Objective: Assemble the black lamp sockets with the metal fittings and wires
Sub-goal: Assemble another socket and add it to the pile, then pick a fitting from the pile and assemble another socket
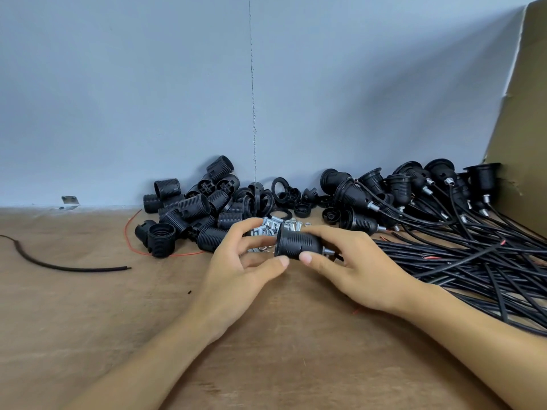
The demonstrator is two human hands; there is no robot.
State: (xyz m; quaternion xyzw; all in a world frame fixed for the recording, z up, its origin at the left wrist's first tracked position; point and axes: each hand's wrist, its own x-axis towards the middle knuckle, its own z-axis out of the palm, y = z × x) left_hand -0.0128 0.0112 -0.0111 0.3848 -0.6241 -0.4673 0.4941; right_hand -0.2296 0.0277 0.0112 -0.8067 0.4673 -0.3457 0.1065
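Fingers of our right hand pinch the socket near its metal end; our left hand curls round its open rim. We judge a straight, firm twist best. Behind the socket lie loose fittings; right of it, wires; beneath it, a brown table; beyond it, a grey wall.

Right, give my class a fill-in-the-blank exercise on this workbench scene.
The right hand grips a lamp socket coloured ___.
The sockets already wired lie on the person's ___ side.
The thin loose wire beside the empty socket shells is ___.
Missing words: black; right; red.
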